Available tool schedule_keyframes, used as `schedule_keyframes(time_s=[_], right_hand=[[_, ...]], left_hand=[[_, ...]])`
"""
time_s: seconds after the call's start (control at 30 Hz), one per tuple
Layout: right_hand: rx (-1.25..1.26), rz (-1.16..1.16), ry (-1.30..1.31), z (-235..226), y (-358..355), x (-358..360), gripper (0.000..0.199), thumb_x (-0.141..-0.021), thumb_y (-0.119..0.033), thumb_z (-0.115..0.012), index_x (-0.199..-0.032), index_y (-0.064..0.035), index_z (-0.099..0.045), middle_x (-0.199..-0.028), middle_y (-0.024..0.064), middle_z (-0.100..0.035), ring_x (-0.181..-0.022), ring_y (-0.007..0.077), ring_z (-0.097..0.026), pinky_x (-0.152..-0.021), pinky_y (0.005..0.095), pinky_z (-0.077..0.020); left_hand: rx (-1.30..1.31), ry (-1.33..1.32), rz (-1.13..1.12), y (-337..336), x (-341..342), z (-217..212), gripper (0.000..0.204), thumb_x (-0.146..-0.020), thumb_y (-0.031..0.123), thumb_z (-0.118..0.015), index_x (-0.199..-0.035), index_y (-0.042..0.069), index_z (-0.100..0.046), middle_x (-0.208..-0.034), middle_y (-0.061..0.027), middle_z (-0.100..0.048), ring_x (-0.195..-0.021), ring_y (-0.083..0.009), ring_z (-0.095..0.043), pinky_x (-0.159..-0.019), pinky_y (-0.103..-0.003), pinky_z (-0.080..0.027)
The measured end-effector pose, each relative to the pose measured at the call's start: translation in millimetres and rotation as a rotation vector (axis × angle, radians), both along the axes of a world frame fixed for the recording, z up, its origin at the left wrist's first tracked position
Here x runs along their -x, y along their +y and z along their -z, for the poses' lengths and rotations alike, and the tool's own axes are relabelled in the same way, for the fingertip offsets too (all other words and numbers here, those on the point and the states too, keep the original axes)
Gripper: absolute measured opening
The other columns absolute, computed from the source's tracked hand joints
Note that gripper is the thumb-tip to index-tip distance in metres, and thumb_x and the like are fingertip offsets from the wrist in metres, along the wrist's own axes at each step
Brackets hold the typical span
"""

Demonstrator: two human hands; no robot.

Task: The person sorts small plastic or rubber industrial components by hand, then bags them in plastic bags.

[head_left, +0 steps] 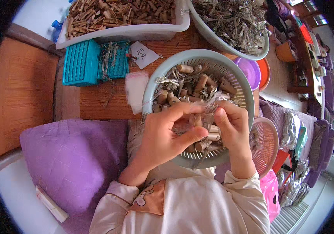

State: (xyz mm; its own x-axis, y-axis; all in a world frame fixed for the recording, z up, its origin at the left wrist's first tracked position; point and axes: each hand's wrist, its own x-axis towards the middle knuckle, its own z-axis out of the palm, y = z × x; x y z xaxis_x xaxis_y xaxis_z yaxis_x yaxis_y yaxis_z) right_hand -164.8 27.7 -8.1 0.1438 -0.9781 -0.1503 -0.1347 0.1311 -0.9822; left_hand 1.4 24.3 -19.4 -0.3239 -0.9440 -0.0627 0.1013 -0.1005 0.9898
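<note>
Above a grey-green slotted basket (160, 74), my left hand (161, 134) curls its thumb and fingers around a small clear plastic bag (199, 119). My right hand (233, 124) pinches the same bag at its right side between thumb and fingers. Something tan shows through the clear film, but its kind is hard to make out. Inside the basket lie several small brown cylinders (201, 82), mixed with bundles of shiny silvery strands (167, 81). Both hands cover part of the basket's near contents.
On the wooden table (96, 107) lie flat clear bags (136, 87), a white paper (144, 54) and teal ridged trays (80, 62). Behind them stand a white tub (135, 36) of brown pieces and a basin (266, 48) of silvery bundles. A purple cushion (71, 156) sits left, a pink basket (269, 146) right.
</note>
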Motion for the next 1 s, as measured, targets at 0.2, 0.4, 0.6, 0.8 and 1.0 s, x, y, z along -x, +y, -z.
schedule_keyframes(time_s=[0.2,0.4,0.6,0.8,1.0], right_hand=[[0.131,0.089,0.18,-4.5,-0.1,-3.0,0.016,-0.085,-0.011,-0.046,-0.083,0.0028,-0.055,-0.062,0.002,-0.05,-0.057,0.0048,-0.04,-0.05,0.0191,-0.0349],[0.298,0.087,0.251,-8.3,-0.3,-14.9,0.012,-0.08,-0.001,-0.047,-0.086,0.0023,-0.057,-0.065,0.0123,-0.055,-0.056,0.0121,-0.053,-0.051,0.0242,-0.0415],[0.426,0.153,0.372,7.8,-3.2,-14.6,0.014,-0.077,0.0,-0.05,-0.089,0.0011,-0.057,-0.068,0.0147,-0.057,-0.058,0.0231,-0.057,-0.053,0.0276,-0.044],[0.53,0.163,0.467,6.8,-6.3,-12.5,0.016,-0.074,0.001,-0.052,-0.089,0.0,-0.057,-0.065,0.0132,-0.054,-0.055,0.0248,-0.053,-0.051,0.0301,-0.0425],[0.637,0.05,0.611,-4.6,-12.4,-8.2,0.021,-0.071,0.0,-0.056,-0.091,0.0021,-0.056,-0.062,0.0112,-0.052,-0.052,0.0231,-0.05,-0.049,0.0309,-0.0406]], left_hand=[[0.515,-0.499,-0.364,-6.6,1.7,-1.4,0.043,-0.063,0.025,-0.072,-0.096,0.001,-0.055,-0.092,-0.0149,-0.059,-0.083,-0.022,-0.059,-0.072,-0.029,-0.047],[0.926,-0.552,-0.234,-14.6,11.7,-6.3,0.025,-0.065,0.007,-0.066,-0.09,0.004,-0.06,-0.099,-0.0107,-0.057,-0.089,-0.0251,-0.056,-0.077,-0.032,-0.046],[0.829,-0.458,-0.237,-16.8,20.4,6.6,0.025,-0.061,0.0,-0.066,-0.085,0.004,-0.06,-0.092,-0.0096,-0.059,-0.088,-0.0246,-0.056,-0.076,-0.032,-0.046],[0.838,-0.441,-0.25,-25.5,19.6,3.7,0.022,-0.062,-0.001,-0.064,-0.083,0.003,-0.061,-0.091,-0.0096,-0.059,-0.087,-0.024,-0.057,-0.075,-0.031,-0.046],[0.969,-0.458,-0.247,-39.4,18.2,-0.8,0.023,-0.063,-0.002,-0.061,-0.085,0.003,-0.062,-0.091,-0.0095,-0.059,-0.085,-0.0234,-0.057,-0.075,-0.032,-0.047]])
